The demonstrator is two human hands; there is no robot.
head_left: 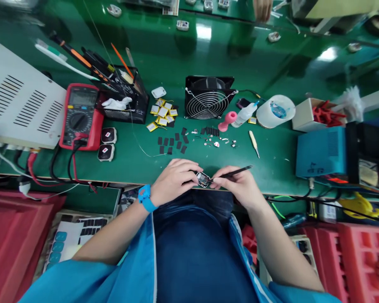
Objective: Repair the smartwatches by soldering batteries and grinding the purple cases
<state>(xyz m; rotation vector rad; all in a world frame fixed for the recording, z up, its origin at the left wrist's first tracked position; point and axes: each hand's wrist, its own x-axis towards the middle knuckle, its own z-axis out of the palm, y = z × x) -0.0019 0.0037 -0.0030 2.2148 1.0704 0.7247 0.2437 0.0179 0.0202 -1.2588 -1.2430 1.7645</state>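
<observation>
Near the front edge of the green bench, my left hand [176, 179] has its fingers closed on a small white-rimmed device [203, 179] with its inner parts exposed. My right hand [236, 184] pinches a slim black tool [236, 171], whose tip end meets the right side of the device. Beyond my hands lie several black rectangular pads [170, 142] and small loose parts [216, 144]. Yellow-edged battery cells [163, 112] are piled behind the pads.
A fan [207, 103] stands at mid-bench. On the left are a red multimeter [78, 120], a black tool holder [139, 99] and two round-cornered cases [106, 152]. A white tub [275, 111], a bottle [244, 115], a light-handled tool [254, 142] and a blue machine [318, 153] are on the right.
</observation>
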